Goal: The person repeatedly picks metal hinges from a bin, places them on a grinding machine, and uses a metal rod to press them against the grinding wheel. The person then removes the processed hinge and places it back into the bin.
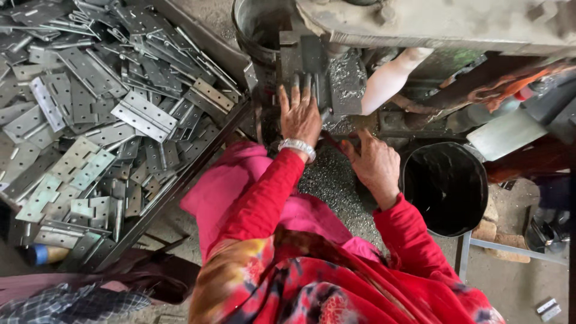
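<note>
My left hand (300, 114), with a silver bracelet at the wrist, lies flat with fingers spread on a grey metal plate (312, 72) held against the machine (420, 24). My right hand (375, 162) rests lower right on the shavings-covered bed (330, 180), its fingers loosely bent, with a thin dark rod next to them; whether it grips the rod I cannot tell. Both sleeves are red.
A big heap of grey metal hinges (96, 108) fills a tray on the left, bounded by a dark rail (180, 186). A black bucket (444, 186) stands at the right. A white cylinder (390, 78) slants under the machine. Metal shavings cover the bed.
</note>
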